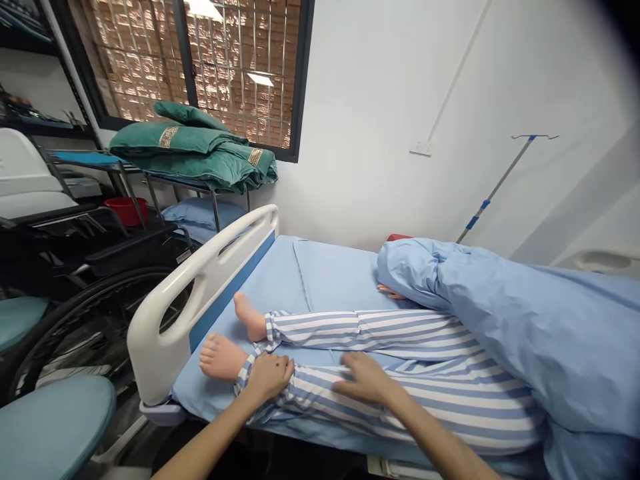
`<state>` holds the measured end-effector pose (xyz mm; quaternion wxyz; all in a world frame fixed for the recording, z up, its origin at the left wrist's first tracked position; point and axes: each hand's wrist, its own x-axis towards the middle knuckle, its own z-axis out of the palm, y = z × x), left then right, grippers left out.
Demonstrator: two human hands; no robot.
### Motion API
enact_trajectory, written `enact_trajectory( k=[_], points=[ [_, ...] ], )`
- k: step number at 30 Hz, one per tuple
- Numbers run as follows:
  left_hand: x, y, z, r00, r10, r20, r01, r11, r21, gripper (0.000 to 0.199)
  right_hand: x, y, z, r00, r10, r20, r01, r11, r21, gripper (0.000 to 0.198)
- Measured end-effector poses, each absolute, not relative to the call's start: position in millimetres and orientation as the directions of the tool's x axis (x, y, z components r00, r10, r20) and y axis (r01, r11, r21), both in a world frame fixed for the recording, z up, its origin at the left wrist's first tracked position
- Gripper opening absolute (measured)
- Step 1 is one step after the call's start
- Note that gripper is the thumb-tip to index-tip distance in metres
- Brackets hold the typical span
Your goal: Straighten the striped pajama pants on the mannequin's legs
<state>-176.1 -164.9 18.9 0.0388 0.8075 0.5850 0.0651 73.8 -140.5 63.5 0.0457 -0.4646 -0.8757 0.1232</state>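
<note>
Both hands on the near trouser leg of a manikin lying on a bed.
Left hand (269,377) curls around the striped trouser leg (400,393) at the ankle; right hand (364,379) lies flat, fingers spread (leg runs left-right, foot (220,357) pointing left).

Striped trousers (380,360) on the manikin are looking like thin woven cotton, matt, creasing softly under both hands, left hand (267,377) & right hand (363,377). Manikin feet (220,357) are showing smooth moulded plastic w/ a faint sheen. Bed sheet (320,273) & blue cover (540,320) at right are reading as matt cloth, lightly wrinkled. Footboard (200,280) is shining as glossy white plastic w/ a blue inlay. Far left, green blankets (200,150) are looking thick, plush, matt. IV pole (493,190) is glinting as bare metal. Near-left stool seats (50,427) are showing smooth teal vinyl.
</note>
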Motion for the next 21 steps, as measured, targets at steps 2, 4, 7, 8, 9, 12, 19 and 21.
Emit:
enact_trajectory(
  k=[2,4,7,8,9,12,19,21],
  points=[
    [-176,-165,17,0.306,0.950,0.057,0.943,-0.311,0.121,0.037,19,-146,56,-0.666,0.742,-0.078,0.738,0.640,-0.213,0.065],
    [-176,-163,14,0.269,0.962,0.044,0.957,-0.273,0.099,0.037,-22,-147,45,-0.698,0.709,-0.102,0.714,0.678,-0.175,0.074],
    [-176,-160,11,0.220,0.975,0.024,0.971,-0.221,0.086,0.036,-52,-143,26,-0.632,0.760,-0.148,0.774,0.610,-0.173,0.069],
    [-176,-159,10,0.227,0.974,0.024,0.970,-0.228,0.084,0.036,-55,-141,21,-0.607,0.780,-0.151,0.793,0.581,-0.184,0.065],
    [-176,-159,10,0.237,0.971,0.029,0.967,-0.239,0.085,0.036,-56,-139,17,-0.588,0.796,-0.141,0.805,0.560,-0.194,0.061],
    [-175,-158,8,0.230,0.972,0.057,0.969,-0.234,0.085,0.038,-53,-139,13,-0.565,0.819,-0.098,0.818,0.541,-0.198,0.055],
    [-175,-158,1,0.231,0.966,0.114,0.970,-0.238,0.048,0.037,-52,-144,19,-0.553,0.827,-0.103,0.827,0.529,-0.189,0.052],
    [-175,-158,-1,0.231,0.966,0.117,0.970,-0.238,0.043,0.037,-52,-144,17,-0.538,0.838,-0.091,0.836,0.518,-0.179,0.052]
  ],
)
